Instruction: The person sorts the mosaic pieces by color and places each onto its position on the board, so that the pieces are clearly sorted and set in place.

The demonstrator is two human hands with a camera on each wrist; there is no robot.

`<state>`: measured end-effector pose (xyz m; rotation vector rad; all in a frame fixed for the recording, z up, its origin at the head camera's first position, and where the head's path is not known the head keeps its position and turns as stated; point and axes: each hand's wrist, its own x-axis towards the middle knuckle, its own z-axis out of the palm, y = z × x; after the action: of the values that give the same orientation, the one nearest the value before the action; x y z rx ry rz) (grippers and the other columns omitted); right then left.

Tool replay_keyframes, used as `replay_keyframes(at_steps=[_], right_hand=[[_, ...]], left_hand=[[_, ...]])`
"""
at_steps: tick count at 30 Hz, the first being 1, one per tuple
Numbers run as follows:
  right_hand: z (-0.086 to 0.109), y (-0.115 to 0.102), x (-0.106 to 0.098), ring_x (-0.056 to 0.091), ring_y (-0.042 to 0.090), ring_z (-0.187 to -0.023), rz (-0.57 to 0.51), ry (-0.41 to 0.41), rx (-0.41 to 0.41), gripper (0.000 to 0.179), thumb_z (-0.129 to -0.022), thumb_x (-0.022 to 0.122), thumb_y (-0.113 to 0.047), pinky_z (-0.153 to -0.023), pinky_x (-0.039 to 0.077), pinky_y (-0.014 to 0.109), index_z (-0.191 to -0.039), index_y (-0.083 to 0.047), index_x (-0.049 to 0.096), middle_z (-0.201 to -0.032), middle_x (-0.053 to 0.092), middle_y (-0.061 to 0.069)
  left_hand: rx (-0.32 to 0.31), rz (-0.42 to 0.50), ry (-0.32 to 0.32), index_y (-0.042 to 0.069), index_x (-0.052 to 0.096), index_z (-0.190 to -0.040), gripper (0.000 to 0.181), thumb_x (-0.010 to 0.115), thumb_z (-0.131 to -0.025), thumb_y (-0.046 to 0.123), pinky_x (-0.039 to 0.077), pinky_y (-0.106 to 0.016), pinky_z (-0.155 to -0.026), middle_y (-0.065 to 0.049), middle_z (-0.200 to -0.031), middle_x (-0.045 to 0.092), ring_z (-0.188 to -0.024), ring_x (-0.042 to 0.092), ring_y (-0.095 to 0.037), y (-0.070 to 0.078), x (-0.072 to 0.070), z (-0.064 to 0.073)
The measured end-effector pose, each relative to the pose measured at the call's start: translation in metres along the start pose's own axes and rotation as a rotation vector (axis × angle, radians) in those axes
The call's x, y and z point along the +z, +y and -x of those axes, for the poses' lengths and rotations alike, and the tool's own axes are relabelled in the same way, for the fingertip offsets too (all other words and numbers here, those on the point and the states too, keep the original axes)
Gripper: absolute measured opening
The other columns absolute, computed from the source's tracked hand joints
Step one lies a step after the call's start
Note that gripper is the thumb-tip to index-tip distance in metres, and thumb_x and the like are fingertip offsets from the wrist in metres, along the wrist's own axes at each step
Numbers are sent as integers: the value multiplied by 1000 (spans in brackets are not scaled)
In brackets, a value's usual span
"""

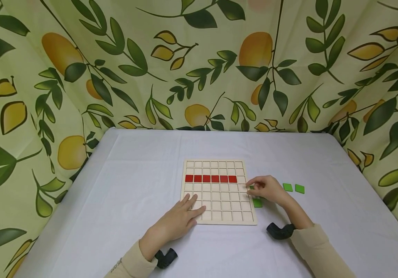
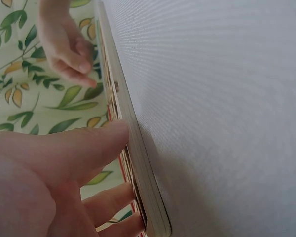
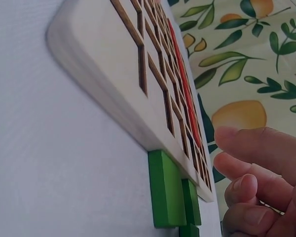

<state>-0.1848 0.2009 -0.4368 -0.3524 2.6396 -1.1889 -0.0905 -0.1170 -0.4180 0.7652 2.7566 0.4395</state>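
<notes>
A pale wooden grid board point(image 1: 220, 224) lies on the table, with several red square tiles point(image 1: 206, 178) side by side in its third row from the back; that row's rightmost cell is bare. My left hand point(image 1: 178, 220) rests with spread fingers on the board's near left corner, the thumb point(image 2: 106, 140) at its edge. Just over the right edge hovers my right hand point(image 1: 266, 189), thumb and index finger apart, other fingers loosely curled, no tile visible between them. Green square tiles point(image 3: 165, 190) stand beside that edge, partly hidden under this hand in the head view.
Two more green tiles, one left point(image 1: 287, 187) and one right point(image 1: 299, 189), lie on the white-covered table point(image 1: 115, 181) beyond my right hand. A curtain point(image 1: 199, 77) with a fruit and leaf print hangs behind the table. Black wrist mounts point(image 1: 280, 231) sit on both wrists.
</notes>
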Motion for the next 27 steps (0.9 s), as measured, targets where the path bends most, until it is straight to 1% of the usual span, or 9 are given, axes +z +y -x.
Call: replay_keyframes(at_steps=[1, 6, 11, 16, 27], right_hand=[[1, 0, -1, 40, 5, -60, 4, -4, -10, 25, -80, 76, -11, -51, 32, 18, -100, 3, 71, -66, 47, -3], [4, 2, -3, 40, 4, -61, 6, -7, 7, 26, -80, 76, -12, -53, 32, 18, -101, 3, 71, -67, 45, -3], [9, 5, -6, 38, 3, -60, -20, -26, 4, 27, -80, 77, -12, -52, 32, 18, -101, 4, 70, -66, 43, -3], [13, 7, -6, 38, 2, -59, -31, -28, 8, 26, -79, 77, -10, -51, 32, 17, -100, 5, 70, -67, 45, -2], [21, 8, -7, 39, 2, -59, -55, -50, -2, 28, -80, 76, -12, -50, 32, 16, -101, 5, 69, -69, 45, -2]], left_hand=[[0, 0, 0, 21, 51, -141, 43, 53, -98, 21, 34, -53, -116, -18, -156, 34, -146, 29, -42, 0, 0, 0], [-4, 4, -2, 22, 50, -141, 43, 53, -98, 21, 34, -53, -117, -18, -157, 34, -147, 28, -42, -1, 1, 0], [-2, 2, 1, 22, 50, -141, 43, 53, -98, 21, 34, -53, -117, -18, -157, 34, -146, 28, -41, -1, 1, 0], [1, -2, 2, 21, 51, -141, 43, 53, -98, 21, 34, -53, -116, -18, -156, 34, -146, 29, -42, 0, 1, -1], [0, -5, -4, 21, 51, -141, 43, 53, -98, 20, 35, -54, -116, -18, -156, 35, -146, 30, -42, 1, -1, 0]])
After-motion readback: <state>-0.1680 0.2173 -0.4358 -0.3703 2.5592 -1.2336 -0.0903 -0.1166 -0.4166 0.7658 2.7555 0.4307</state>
